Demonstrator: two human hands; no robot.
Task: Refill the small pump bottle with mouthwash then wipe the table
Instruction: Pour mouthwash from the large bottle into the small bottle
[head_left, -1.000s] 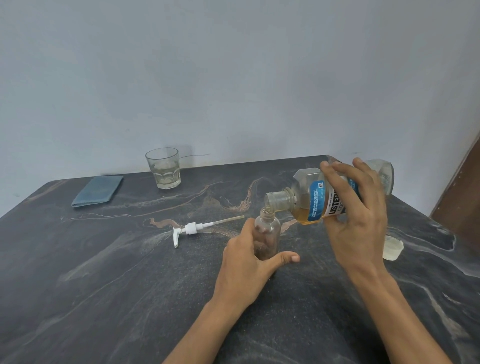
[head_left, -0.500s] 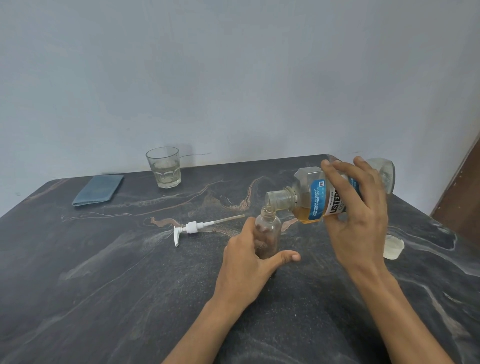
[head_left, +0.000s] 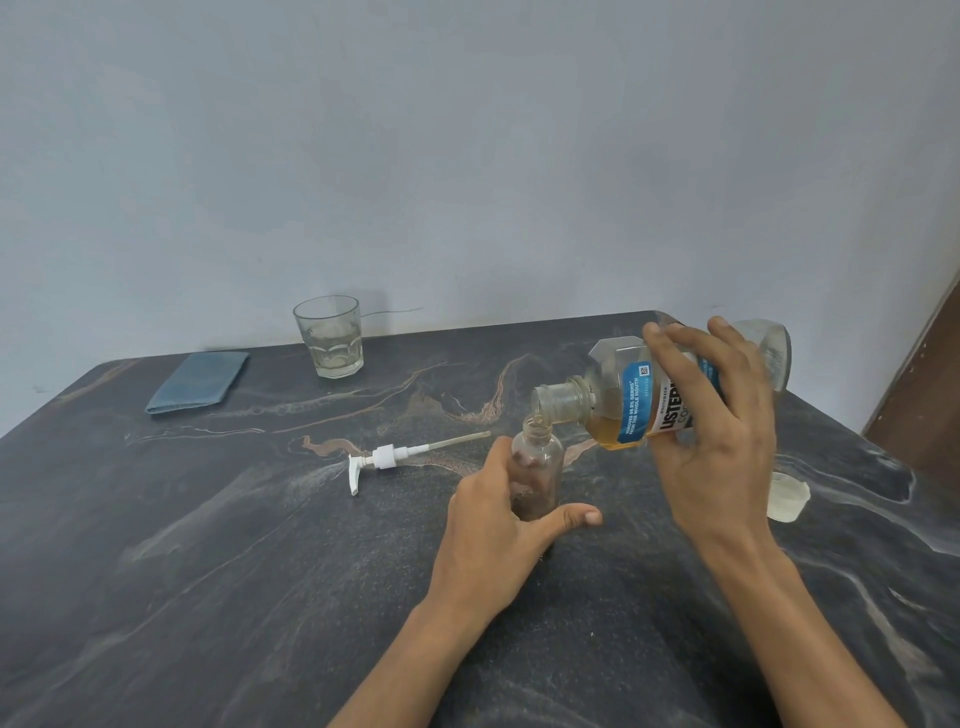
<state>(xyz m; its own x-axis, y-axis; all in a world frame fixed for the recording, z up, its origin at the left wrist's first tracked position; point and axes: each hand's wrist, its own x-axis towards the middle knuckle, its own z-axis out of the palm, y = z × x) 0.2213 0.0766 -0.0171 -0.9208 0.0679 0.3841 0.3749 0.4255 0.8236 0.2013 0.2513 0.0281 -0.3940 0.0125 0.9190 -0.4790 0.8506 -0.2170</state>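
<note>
Head view: right hand (head_left: 722, 431) tips faceted clear mouthwash bottle (head_left: 623, 400) over small glass bottle (head_left: 537, 467).

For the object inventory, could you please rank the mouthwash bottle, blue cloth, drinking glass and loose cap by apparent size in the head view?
1. mouthwash bottle, nearer the camera
2. blue cloth
3. drinking glass, close to the cloth
4. loose cap

small bottle (head_left: 537, 470): clear, upright on the table, neck open, held.
mouthwash bottle (head_left: 634, 400): clear, blue label, amber liquid, tipped sideways, mouth just above the small bottle's neck.
pump (head_left: 395, 456): white, lying flat, left of it.
cloth (head_left: 197, 382): blue, folded, far left.
</note>
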